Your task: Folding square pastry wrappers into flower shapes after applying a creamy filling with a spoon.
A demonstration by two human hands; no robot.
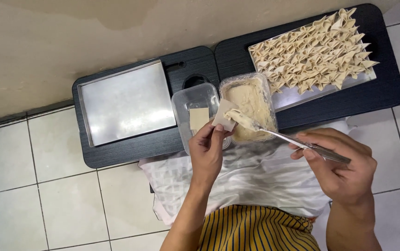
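Two black low tables (pixel 130 153) stand side by side against a beige wall, over white floor tiles. Left table carries an empty steel tray (pixel 125 102), flat, long axis running left-right with a slight tilt. Right table carries a second steel tray (pixel 297 95) packed with folded dumplings (pixel 313 49), pale, rows running diagonally up toward the right corner; near end of that tray bare. White checked cloth (pixel 255 179) spread over the lap, striped yellow-and-dark garment (pixel 255 230) below it. Between the trays, two clear plastic tubs, touching: the right tub (pixel 269 100) holds pale beige filling paste, the left tub (pixel 181 111) holds one square wrapper (pixel 199 118) lying flat at the bottom. Right hand (pixel 339 165) closed around the handle of a metal spoon (pixel 292 138); spoon's long axis runs from lower right to upper left, bowl end pointing up-left over the filling tub and loaded with paste, handle end sticking out past the knuckles to the right. Left hand (pixel 208 148) pinches a small dough wrapper (pixel 224 116) by its lower edge between thumb and fingers, held up just above the fingertips, over the seam of the two tubs. Spoon tip touches the wrapper's right side.
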